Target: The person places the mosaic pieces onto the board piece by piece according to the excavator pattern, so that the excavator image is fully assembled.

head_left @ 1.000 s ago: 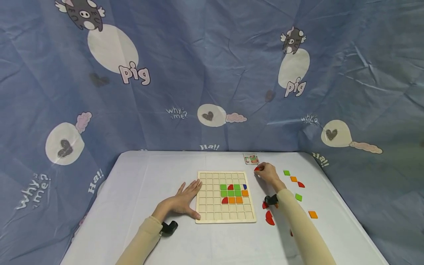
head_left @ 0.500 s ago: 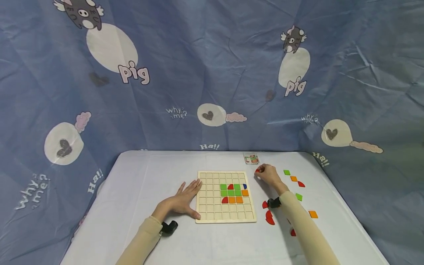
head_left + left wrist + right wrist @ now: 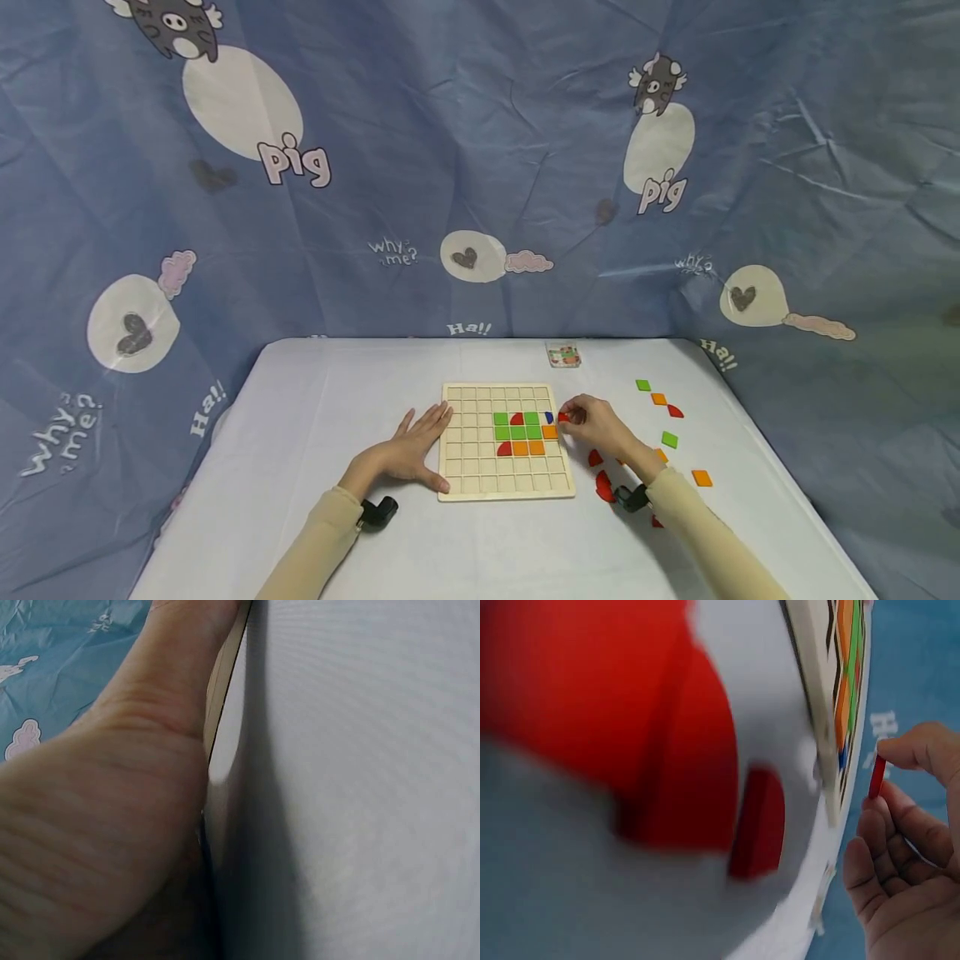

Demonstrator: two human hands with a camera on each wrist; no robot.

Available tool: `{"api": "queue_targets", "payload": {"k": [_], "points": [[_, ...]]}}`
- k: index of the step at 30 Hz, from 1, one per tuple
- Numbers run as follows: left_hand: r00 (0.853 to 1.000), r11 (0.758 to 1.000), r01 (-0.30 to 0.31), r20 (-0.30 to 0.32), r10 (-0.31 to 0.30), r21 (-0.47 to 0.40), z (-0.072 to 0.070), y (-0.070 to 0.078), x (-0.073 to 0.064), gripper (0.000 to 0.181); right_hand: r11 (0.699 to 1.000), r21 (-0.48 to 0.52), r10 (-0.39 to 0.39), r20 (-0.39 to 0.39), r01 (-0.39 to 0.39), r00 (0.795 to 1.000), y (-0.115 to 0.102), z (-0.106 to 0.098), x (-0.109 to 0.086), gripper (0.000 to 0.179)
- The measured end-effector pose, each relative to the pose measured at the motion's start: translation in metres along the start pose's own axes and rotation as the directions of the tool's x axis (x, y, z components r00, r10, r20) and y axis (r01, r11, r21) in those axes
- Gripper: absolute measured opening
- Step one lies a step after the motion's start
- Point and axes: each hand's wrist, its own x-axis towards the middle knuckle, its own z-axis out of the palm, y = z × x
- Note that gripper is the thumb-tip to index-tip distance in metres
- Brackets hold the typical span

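Note:
A wooden grid board (image 3: 468,475) lies on the white table, with green, orange, red and blue pieces in its right half. My left hand (image 3: 408,450) rests along the board's left edge, fingers spread and straight, thumb at the near left corner. Just off the board's right edge, my right hand (image 3: 600,427) pinches a red piece (image 3: 877,777) between thumb and index finger. The head view shows that piece close to a small blue piece (image 3: 549,417) set in the last column. In the left wrist view, the palm (image 3: 97,825) hides most of the board.
Loose red pieces (image 3: 604,486) lie right of the board, partly under the right wrist. Farther right are a green square (image 3: 670,439), an orange square (image 3: 702,478) and several others. A small printed card (image 3: 564,356) sits near the table's back edge.
My right hand has moved left and toward the near side with the red piece, from beyond the board's far right to its right edge. The left hand stays in place; the view has shifted slightly.

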Motion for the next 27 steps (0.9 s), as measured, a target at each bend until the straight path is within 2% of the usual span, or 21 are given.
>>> {"api": "queue_targets", "payload": {"k": [5, 9, 15, 27], "points": [[1.000, 1.000, 0.002, -0.006, -0.002, -0.004, -0.001, 0.000, 0.000, 0.132, 0.995, 0.019, -0.099, 0.082, 0.098, 0.992, -0.010, 0.006, -0.018, 0.022], [1.000, 1.000, -0.001, -0.012, 0.000, -0.021, -0.002, 0.001, -0.001, 0.132, 0.989, -0.019, -0.143, 0.131, 0.146, 0.981, -0.011, 0.012, -0.025, 0.021], [1.000, 1.000, 0.004, -0.005, -0.005, -0.009, 0.000, 0.001, 0.000, 0.132, 0.988, -0.032, -0.145, 0.174, 0.153, 0.974, -0.012, 0.017, -0.027, 0.018], [1.000, 1.000, 0.010, -0.004, -0.010, -0.014, 0.000, 0.002, 0.001, 0.133, 0.989, 0.033, -0.149, 0.207, 0.146, 0.967, -0.011, 0.014, -0.018, 0.017]]}}
